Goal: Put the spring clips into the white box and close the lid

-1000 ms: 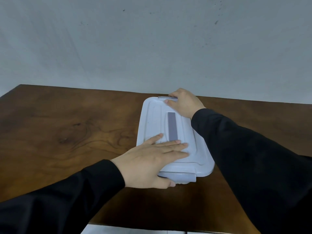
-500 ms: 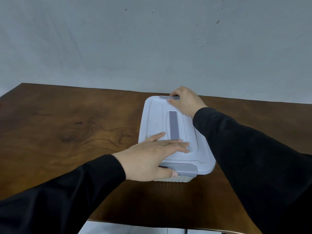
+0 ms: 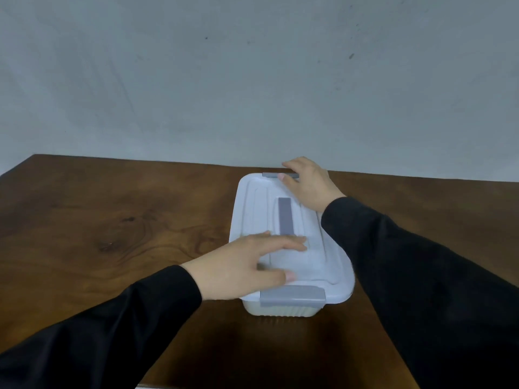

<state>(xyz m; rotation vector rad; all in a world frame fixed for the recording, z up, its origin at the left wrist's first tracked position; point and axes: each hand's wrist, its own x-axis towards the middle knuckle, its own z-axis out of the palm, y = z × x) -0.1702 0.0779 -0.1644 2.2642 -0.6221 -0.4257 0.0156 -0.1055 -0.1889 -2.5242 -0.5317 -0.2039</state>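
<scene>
The white box (image 3: 280,310) stands on the brown table with its white lid (image 3: 320,265) lying flat on top. A grey strip runs along the lid's middle. The near grey latch (image 3: 293,296) is folded down over the lid's front edge. My left hand (image 3: 244,265) lies flat on the near half of the lid, fingers spread, thumb just above that latch. My right hand (image 3: 309,183) rests on the far end, fingers curled over the far grey latch (image 3: 271,174). No spring clips show; the inside of the box is hidden.
The dark wooden table (image 3: 112,220) stretches to the left of the box, and its front edge runs close below my arms. A plain grey wall rises behind the table's back edge.
The near grey latch has come down over the lid's front edge, and my left thumb has moved off it onto the lid. My right hand stays on the far latch.
</scene>
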